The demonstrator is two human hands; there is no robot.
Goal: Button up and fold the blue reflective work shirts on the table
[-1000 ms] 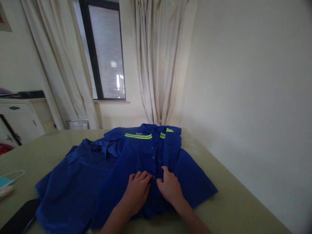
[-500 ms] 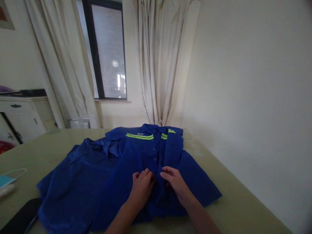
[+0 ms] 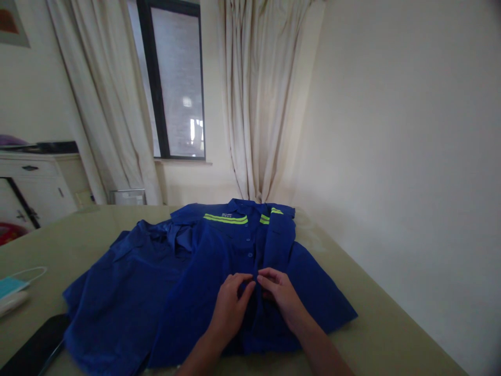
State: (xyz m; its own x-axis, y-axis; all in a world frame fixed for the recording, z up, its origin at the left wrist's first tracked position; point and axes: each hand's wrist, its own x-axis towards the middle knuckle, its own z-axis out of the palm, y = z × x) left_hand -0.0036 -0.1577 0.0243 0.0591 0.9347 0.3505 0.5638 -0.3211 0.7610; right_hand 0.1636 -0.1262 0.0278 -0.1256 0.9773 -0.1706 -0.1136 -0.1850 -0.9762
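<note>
A blue work shirt (image 3: 219, 250) with neon yellow stripes lies spread on a pale green table (image 3: 376, 334), collar toward the window. My left hand (image 3: 231, 305) and my right hand (image 3: 278, 293) meet over the button placket at the shirt's middle. Both have their fingers curled and pinching the front edges of the fabric, fingertips nearly touching. More blue cloth (image 3: 117, 292), perhaps a second garment, is bunched to the left.
A dark phone (image 3: 31, 349) lies at the table's near left corner, with a light blue face mask (image 3: 11, 286) beyond it. A white cabinet (image 3: 35, 188) stands at far left. Curtains (image 3: 258, 94) and a window (image 3: 176, 83) are behind the table; a bare wall is at right.
My hands have slid a little up the placket and drawn closer together, going from lying flatter on the cloth to pinching it. The view has shifted slightly left.
</note>
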